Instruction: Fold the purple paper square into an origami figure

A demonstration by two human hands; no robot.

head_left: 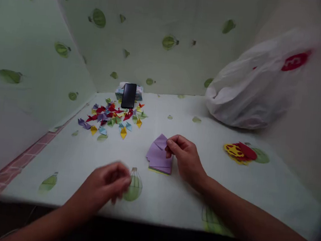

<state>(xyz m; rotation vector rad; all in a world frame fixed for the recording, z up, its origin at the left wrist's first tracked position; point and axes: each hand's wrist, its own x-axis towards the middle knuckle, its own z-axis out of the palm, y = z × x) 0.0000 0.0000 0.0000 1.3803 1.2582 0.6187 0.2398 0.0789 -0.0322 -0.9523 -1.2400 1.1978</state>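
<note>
My right hand (186, 159) pinches at the upper right of a small fanned stack of purple paper sheets (156, 158), with thumb and forefinger closed on a purple sheet. Green and yellow edges show beneath the purple ones along the stack's lower side. To the lower left of the stack, my left hand (106, 183) hovers near the table's front edge. Its fingers are curled in toward the thumb and a little blurred, and nothing shows in them.
Several folded paper cranes (108, 116) in many colours lie at the back left. Behind them a black phone (129, 95) leans on a tissue box (139, 92). A white plastic bag (245, 91) stands at the back right. Red and yellow cut-outs (239, 152) lie at right.
</note>
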